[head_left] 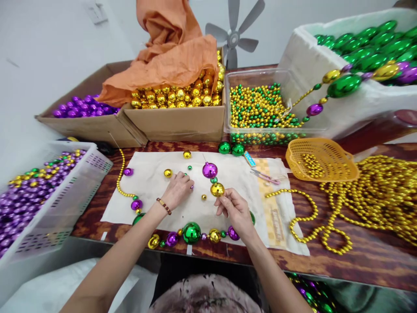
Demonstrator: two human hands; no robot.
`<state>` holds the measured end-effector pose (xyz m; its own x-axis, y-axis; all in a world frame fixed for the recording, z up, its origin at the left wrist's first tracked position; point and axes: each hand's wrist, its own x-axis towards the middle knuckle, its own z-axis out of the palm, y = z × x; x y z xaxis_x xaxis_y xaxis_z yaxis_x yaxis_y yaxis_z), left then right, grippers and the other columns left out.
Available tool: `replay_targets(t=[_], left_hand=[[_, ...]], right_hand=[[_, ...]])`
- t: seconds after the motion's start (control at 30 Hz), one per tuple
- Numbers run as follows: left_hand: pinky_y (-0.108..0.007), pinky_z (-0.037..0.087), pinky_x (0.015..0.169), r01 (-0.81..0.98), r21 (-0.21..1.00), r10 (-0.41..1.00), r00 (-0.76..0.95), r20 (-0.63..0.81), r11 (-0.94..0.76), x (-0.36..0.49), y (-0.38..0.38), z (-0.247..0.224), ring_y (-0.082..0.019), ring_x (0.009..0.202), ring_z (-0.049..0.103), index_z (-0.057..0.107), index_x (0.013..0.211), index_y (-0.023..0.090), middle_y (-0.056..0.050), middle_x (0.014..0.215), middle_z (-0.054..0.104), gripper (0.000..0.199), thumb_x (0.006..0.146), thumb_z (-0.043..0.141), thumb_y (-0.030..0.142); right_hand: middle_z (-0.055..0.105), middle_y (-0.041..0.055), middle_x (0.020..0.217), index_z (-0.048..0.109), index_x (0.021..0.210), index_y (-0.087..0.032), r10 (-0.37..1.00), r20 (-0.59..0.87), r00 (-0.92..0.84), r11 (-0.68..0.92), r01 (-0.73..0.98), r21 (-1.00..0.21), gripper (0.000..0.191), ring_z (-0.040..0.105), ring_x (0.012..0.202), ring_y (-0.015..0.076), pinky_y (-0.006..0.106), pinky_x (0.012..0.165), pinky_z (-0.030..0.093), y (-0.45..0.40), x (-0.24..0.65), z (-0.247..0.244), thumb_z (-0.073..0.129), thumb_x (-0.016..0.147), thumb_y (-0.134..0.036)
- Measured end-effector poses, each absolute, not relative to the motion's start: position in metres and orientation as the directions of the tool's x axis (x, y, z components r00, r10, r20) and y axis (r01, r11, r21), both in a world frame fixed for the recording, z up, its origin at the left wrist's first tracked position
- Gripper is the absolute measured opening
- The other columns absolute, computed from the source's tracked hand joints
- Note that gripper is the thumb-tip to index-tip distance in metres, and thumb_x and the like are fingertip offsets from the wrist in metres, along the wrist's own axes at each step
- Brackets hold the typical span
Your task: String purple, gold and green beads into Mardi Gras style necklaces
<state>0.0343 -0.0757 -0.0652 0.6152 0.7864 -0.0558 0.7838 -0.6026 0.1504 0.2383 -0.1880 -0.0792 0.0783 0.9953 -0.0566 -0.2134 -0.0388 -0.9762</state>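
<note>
At three o'clock, right fingers (227,202) pinched a gold ball (216,189), best kept steady; left fingers' (185,180) hold on a purple bead (192,187) was unclear.

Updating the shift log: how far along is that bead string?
Partway, apparently. Done: the shiny green, purple and gold bead string along the near edge of the white cloth. In hand: right hand pinches a shiny gold ball beside a small green bead; left hand is at a small purple bead. Left, likely: loose shiny gold balls on the cloth, then closing the open top.
</note>
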Motion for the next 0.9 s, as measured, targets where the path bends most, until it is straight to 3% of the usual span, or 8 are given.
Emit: replay_targets(t=[0.2,0.27,0.4,0.53,0.63,0.77,0.83,0.9], left_hand=[[-0.040,0.041,0.091,0.744,0.416,0.842,0.527,0.115,-0.523,0.029,-0.068,-0.055,-0.024,0.096,0.057,0.067,0.109,0.020,-0.009,0.102,0.068,0.023,0.096,0.050,0.029],[-0.041,0.040,0.092,0.758,0.362,0.832,0.545,0.107,-0.543,0.031,-0.067,-0.055,-0.026,0.098,0.056,0.067,0.108,0.019,-0.010,0.102,0.068,0.023,0.096,0.050,0.028],[-0.045,0.038,0.086,0.812,0.123,0.817,0.577,-0.022,-0.570,0.039,-0.071,-0.064,-0.030,0.099,0.052,0.071,0.096,0.019,-0.013,0.097,0.066,0.021,0.094,0.050,0.020],[-0.044,0.037,0.085,0.793,0.116,0.798,0.602,-0.002,-0.598,0.044,-0.082,-0.068,-0.030,0.104,0.049,0.068,0.107,0.020,-0.013,0.108,0.064,0.021,0.093,0.053,0.019],[-0.042,0.037,0.086,0.667,0.199,0.678,0.735,-0.014,-0.718,0.051,-0.092,-0.066,-0.028,0.103,0.050,0.065,0.112,0.020,-0.011,0.109,0.063,0.022,0.094,0.056,0.025],[-0.039,0.039,0.083,0.595,0.292,0.591,0.799,-0.112,-0.749,0.062,-0.099,-0.067,-0.025,0.095,0.053,0.066,0.093,0.017,-0.009,0.097,0.065,0.011,0.090,0.056,0.016],[-0.038,0.040,0.085,0.607,0.455,0.661,0.749,-0.050,-0.652,0.063,-0.096,-0.068,-0.024,0.094,0.055,0.067,0.090,0.017,-0.008,0.095,0.066,0.010,0.088,0.058,0.014],[-0.036,0.043,0.083,0.538,0.724,0.793,0.609,0.021,-0.432,0.059,-0.089,-0.066,-0.021,0.090,0.058,0.069,0.092,0.018,-0.007,0.093,0.067,0.008,0.086,0.063,0.020]], right_hand=[[0.068,0.0011,0.074,0.058,0.085,-0.019,0.996,-0.045,0.079,-0.026,-0.228,-0.973,0.028,0.057,0.050,0.0090,0.021,0.045,0.033,-0.186,0.239,-0.080,0.059,0.094,-0.045],[0.068,0.0011,0.075,0.058,0.085,-0.019,0.996,-0.045,0.079,-0.025,-0.232,-0.972,0.027,0.056,0.050,0.0089,0.020,0.045,0.033,-0.186,0.239,-0.078,0.059,0.094,-0.044],[0.068,0.0008,0.075,0.058,0.085,-0.019,0.996,-0.047,0.077,-0.027,-0.235,-0.972,0.027,0.056,0.050,0.0091,0.021,0.045,0.032,-0.187,0.238,-0.075,0.059,0.094,-0.044],[0.067,0.0003,0.072,0.059,0.085,-0.019,0.996,-0.054,0.066,-0.038,-0.222,-0.974,0.026,0.055,0.050,0.0088,0.021,0.047,0.033,-0.190,0.239,-0.076,0.059,0.095,-0.044],[0.067,0.0006,0.072,0.058,0.085,-0.019,0.996,-0.058,0.072,-0.040,-0.227,-0.973,0.028,0.054,0.050,0.0088,0.021,0.047,0.032,-0.190,0.240,-0.076,0.059,0.094,-0.045],[0.066,0.0002,0.071,0.058,0.084,-0.019,0.995,-0.058,0.082,-0.037,-0.233,-0.972,0.030,0.055,0.049,0.0093,0.021,0.045,0.032,-0.187,0.240,-0.074,0.061,0.092,-0.048],[0.067,0.0000,0.073,0.057,0.085,-0.020,0.996,-0.050,0.079,-0.031,-0.228,-0.973,0.029,0.057,0.050,0.0092,0.021,0.046,0.033,-0.187,0.240,-0.074,0.060,0.093,-0.047],[0.067,-0.0003,0.075,0.058,0.085,-0.020,0.996,-0.042,0.073,-0.026,-0.205,-0.978,0.026,0.058,0.052,0.0091,0.021,0.048,0.035,-0.188,0.242,-0.075,0.059,0.095,-0.045]])
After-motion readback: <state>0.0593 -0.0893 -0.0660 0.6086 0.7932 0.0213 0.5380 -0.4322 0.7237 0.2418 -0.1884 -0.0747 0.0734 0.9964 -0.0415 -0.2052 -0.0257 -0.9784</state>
